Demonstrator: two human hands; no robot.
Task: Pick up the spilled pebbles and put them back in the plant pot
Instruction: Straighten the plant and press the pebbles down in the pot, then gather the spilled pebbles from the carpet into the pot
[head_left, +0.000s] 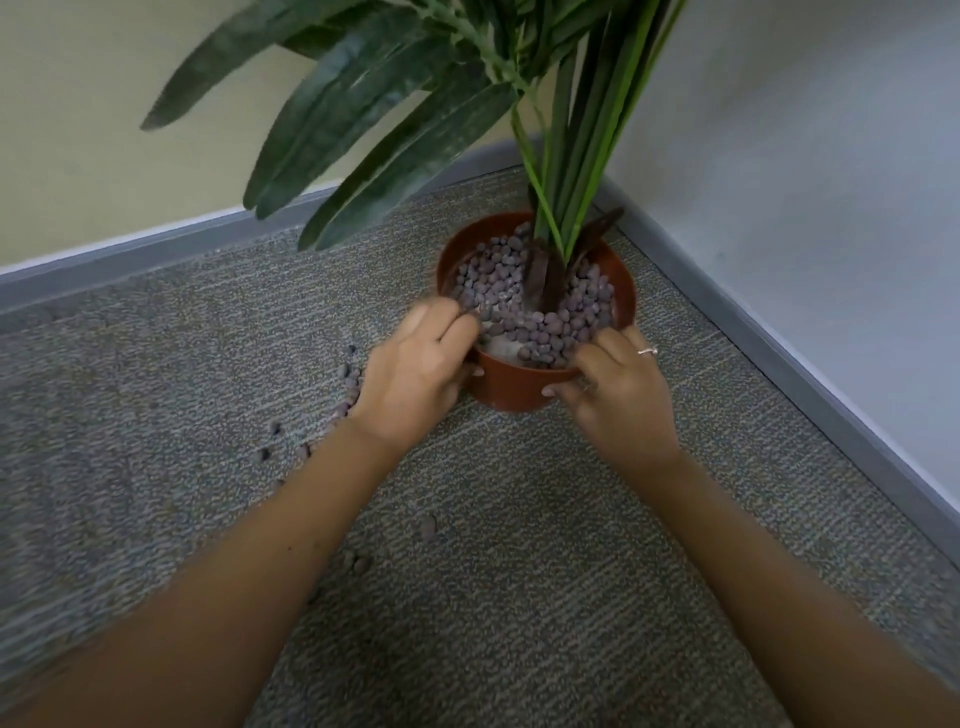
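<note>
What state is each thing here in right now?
Pot: upright on the carpet, gripped at its near rim by both hands.
Pebbles in pot: cover most of the top; a pale bare patch near the front.
Spilled pebbles: scattered on carpet left of the pot.
Left hand: on the rim.
Right hand: on the rim.

Grey ribbed carpet (519, 597) fills the corner, bounded by a grey skirting board (156, 249); a terracotta plant pot (511, 387) stands on it near that corner; loose purplish pebbles (349, 387) lie scattered on the carpet left of the pot and nearer the camera.
</note>
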